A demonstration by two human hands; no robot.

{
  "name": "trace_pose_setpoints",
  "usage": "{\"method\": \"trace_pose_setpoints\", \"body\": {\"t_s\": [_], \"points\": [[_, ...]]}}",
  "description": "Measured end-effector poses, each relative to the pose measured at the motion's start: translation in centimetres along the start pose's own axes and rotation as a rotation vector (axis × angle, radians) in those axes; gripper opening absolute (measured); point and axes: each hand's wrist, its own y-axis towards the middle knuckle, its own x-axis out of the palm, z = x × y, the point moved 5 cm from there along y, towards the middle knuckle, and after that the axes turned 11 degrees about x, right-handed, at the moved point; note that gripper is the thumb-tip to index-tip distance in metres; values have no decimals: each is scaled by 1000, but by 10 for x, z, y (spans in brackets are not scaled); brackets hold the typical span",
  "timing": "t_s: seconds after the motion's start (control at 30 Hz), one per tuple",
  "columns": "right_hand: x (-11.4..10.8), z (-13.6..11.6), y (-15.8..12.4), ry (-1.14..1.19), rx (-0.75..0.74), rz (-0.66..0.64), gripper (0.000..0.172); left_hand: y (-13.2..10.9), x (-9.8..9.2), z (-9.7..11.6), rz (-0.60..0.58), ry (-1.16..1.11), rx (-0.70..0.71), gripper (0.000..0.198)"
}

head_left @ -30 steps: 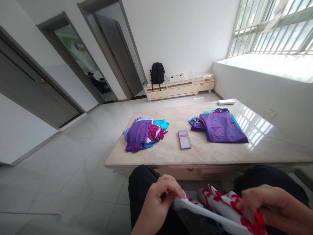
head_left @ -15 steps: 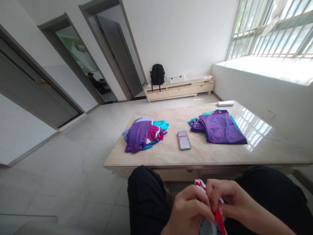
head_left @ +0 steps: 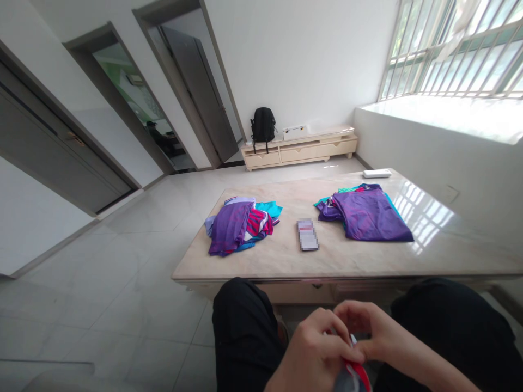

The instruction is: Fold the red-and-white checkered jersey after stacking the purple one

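Note:
My left hand [head_left: 314, 345] and my right hand [head_left: 370, 326] meet close together above my lap, short of the table's front edge. Both have their fingers closed on a red, white and grey garment [head_left: 347, 379]. Most of it is hidden behind the hands, so its kind cannot be made out; a red edge and grey cloth show below the fingers. On the table [head_left: 261, 267] ahead, a loose pile of clothes [head_left: 231, 223] in purple, red and turquoise lies at left. A flatter purple clothes pile [head_left: 373, 215] lies at right.
Between the piles lies a blurred-out phone-like object [head_left: 308, 235]. A white box-shaped item [head_left: 376, 173] rests at the table's far right corner. Behind stand a low cabinet [head_left: 300, 154] and a black backpack [head_left: 263, 125]. A person [head_left: 157, 136] appears through a doorway at left.
My fingers have shifted on the garment, the right hand moving slightly left. The red-and-white striped part that stuck up above the hands is now mostly out of sight.

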Motion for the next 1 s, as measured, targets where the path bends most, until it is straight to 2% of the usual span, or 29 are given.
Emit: {"method": "trace_pose_setpoints", "body": {"t_s": [0.1, 0.2, 0.27, 0.43, 0.5, 0.6, 0.63, 0.7, 0.77, 0.83, 1.0], "points": [[-6, 13, 2, 134, -47, 79, 66, -1, -2, -10, 140, -61, -89, 16], [-8, 17, 3, 175, -85, 143, 57, 2, -2, -17, 243, -120, -108, 18], [-8, 17, 0, 128, -90, 221, 49, 3, -1, -21, 271, -145, -123, 21], [-7, 9, -20, -137, -191, 555, 37, -1, -7, -36, 400, -56, -228, 29], [0, 9, -27, -308, -221, 588, 46, -3, -10, -39, 430, 7, -255, 27], [9, 16, -27, -524, -189, 564, 79, -4, -11, -42, 420, 72, -286, 23], [9, 19, -25, -554, -161, 558, 84, -4, -11, -42, 416, 89, -291, 22], [4, 23, -21, -564, -101, 555, 72, -3, -12, -41, 419, 116, -295, 21], [-6, 21, -18, -544, -67, 537, 46, -3, -14, -40, 423, 128, -291, 22], [-17, 14, -16, -523, -69, 509, 29, -2, -16, -39, 420, 127, -276, 25], [-30, 0, -18, -506, -108, 471, 21, 0, -20, -37, 393, 95, -298, 24]]}}
